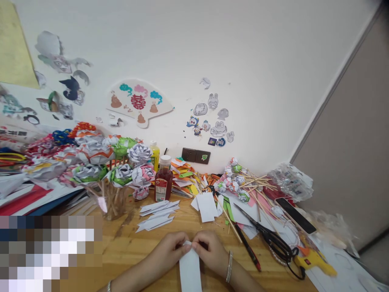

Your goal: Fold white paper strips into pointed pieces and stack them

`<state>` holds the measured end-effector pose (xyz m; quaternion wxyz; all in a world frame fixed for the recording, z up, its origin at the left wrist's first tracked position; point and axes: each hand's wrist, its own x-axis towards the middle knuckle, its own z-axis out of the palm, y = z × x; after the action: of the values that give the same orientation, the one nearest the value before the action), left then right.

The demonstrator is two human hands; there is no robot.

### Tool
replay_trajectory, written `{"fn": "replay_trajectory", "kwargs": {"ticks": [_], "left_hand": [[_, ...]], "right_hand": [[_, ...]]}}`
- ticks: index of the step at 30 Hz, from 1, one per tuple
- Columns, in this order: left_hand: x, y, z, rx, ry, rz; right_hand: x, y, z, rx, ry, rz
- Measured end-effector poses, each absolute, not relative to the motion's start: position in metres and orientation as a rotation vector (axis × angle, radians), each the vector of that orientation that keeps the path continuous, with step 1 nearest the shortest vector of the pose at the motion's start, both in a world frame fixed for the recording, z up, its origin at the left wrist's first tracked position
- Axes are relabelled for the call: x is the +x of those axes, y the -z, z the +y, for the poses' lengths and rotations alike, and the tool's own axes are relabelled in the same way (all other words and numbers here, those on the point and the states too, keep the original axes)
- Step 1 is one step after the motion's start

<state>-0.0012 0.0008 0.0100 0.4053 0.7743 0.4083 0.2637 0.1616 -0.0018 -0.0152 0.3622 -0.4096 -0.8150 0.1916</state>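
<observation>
A white strip of paper [190, 271] lies between my hands near the table's front edge, its lower end running out of view. My left hand [176, 246] pinches the top left corner between thumb and fingers. At the top right corner, my right hand [209, 249] grips the same strip, the two thumbs almost touching. Just beyond my hands are folded white paper pieces [158, 214] in a loose pile and a small stack of white paper rectangles [206, 207].
Paper flowers [121, 174] on sticks stand in a clear container [111, 207] at left, beside a red sauce bottle [163, 180]. To the right lie black scissors [273, 239], a red-tipped pen [247, 245], a phone [295, 215] and a yellow glue gun [316, 261].
</observation>
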Motion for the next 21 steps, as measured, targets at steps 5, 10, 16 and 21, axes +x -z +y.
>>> {"fn": "replay_trajectory", "kwargs": {"ticks": [5, 10, 16, 21], "left_hand": [[-0.0016, -0.0111, 0.0029, 1.829, -0.689, 0.992], [-0.0013, -0.0105, 0.0039, 1.826, -0.694, 0.984], [-0.0002, -0.0102, 0.0041, 1.842, -0.729, 1.078], [0.0003, -0.0082, 0.0039, 1.797, -0.724, 1.062]], "right_hand": [[0.162, 0.0131, -0.0029, -1.075, -0.494, -2.1], [0.161, 0.0149, -0.0021, -1.094, -0.512, -2.092], [0.1616, 0.0172, 0.0007, -1.101, -0.505, -2.062], [0.1621, 0.0167, 0.0009, -1.088, -0.586, -2.029]]}}
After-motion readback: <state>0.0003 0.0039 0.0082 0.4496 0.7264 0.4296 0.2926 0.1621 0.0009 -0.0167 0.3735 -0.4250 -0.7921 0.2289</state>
